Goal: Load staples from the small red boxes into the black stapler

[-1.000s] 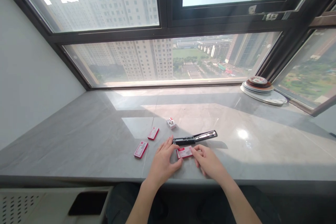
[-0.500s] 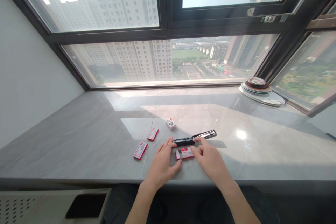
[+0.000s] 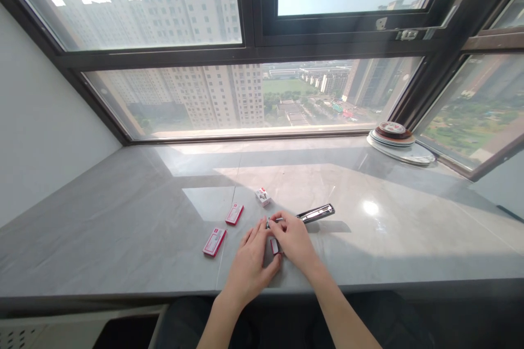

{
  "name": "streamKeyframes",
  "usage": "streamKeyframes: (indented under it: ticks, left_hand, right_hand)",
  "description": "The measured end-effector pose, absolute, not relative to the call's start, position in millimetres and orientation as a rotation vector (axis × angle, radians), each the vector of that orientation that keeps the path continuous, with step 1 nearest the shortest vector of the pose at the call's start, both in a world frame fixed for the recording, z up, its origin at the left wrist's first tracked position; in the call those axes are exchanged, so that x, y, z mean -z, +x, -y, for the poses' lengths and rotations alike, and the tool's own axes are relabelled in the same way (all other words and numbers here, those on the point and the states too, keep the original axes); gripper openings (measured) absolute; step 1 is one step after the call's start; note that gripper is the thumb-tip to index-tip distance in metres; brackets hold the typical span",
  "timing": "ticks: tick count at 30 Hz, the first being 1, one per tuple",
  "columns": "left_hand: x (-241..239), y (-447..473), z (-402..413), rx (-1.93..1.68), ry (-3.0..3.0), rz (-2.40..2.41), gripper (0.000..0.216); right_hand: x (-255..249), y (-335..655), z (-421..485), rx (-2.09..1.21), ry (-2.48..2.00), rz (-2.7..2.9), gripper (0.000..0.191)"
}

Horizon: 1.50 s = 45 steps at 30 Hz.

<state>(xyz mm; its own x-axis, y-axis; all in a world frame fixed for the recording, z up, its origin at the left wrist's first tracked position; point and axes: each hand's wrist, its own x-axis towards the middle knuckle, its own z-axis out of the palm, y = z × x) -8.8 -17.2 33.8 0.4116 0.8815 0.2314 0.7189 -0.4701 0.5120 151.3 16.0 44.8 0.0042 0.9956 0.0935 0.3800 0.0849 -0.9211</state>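
A black stapler [image 3: 317, 212] lies opened flat on the grey stone sill [image 3: 123, 229]. My right hand [image 3: 295, 240] covers its left end, fingers curled and pinched there; what they pinch is too small to make out. A red and white staple box [image 3: 274, 246] lies under that hand, only its left end showing. My left hand [image 3: 249, 259] rests beside the box, thumb against its end, fingers apart and lying on the sill.
Two more red staple boxes [image 3: 214, 242] [image 3: 234, 214] lie to the left, and a small opened box [image 3: 262, 196] sits behind the hands. A stack of plates [image 3: 399, 143] stands at the far right by the window. The sill's front edge runs just below my wrists.
My right hand has moved left from the staple box onto the stapler's left end, now covering most of the box. The left hand has hardly moved. The view has shifted slightly.
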Motion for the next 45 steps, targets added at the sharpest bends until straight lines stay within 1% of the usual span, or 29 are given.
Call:
streamKeyframes:
  ticks: [3,5,7,10,12,15,17,21,25,34,41,45]
  left_hand:
    - [-30.7,-10.8,16.2,-0.679,2.345,-1.376,0.064]
    - [-29.0,-12.4,15.9,-0.683,2.329,-1.381,0.062]
    - [-28.0,-13.6,15.6,-0.689,2.304,-1.387,0.053]
    - [-27.9,-14.5,15.1,-0.708,2.269,-1.387,0.031]
    - [-28.7,-14.6,15.0,-0.723,2.265,-1.373,0.025]
    - [-30.6,-14.8,16.3,-0.746,2.273,-1.348,0.027]
    - [-31.7,-14.7,18.0,-0.808,2.258,-1.386,0.028]
    - [-31.6,-12.0,20.7,-1.000,2.139,-1.675,0.010]
    - [-29.0,-4.7,20.6,-0.888,2.146,-1.662,0.027]
    - [-27.6,2.5,20.5,-0.867,2.194,-1.683,0.033]
    - [-26.8,0.9,22.8,-0.854,2.206,-1.683,0.024]
    - [-25.0,0.5,23.1,-0.863,2.209,-1.702,0.024]
  right_hand:
    - [-60.0,152.3,-9.9,-0.832,-1.377,1.636,0.019]
    - [-66.5,157.5,-1.9,-0.815,-1.349,1.754,0.017]
    - [-67.8,164.4,7.0,-0.806,-1.361,1.884,0.015]
    - [-63.9,174.9,18.9,-0.791,-1.445,1.994,0.013]
    - [-61.9,182.1,25.0,-0.805,-1.473,2.010,0.012]
    - [-60.2,197.1,31.2,-0.821,-1.511,1.949,0.016]
    - [-56.6,210.3,33.1,-0.771,-1.629,1.841,0.020]
    - [-41.9,231.8,32.2,-0.708,-1.850,1.756,0.029]
    - [-32.6,231.3,30.3,-0.701,-1.816,1.869,0.032]
    - [-29.8,220.8,31.6,-0.607,-1.853,1.886,0.029]
    - [-22.6,229.7,31.4,-0.716,-1.774,1.843,0.031]
    - [-21.6,233.7,31.1,-0.770,-1.751,1.800,0.032]
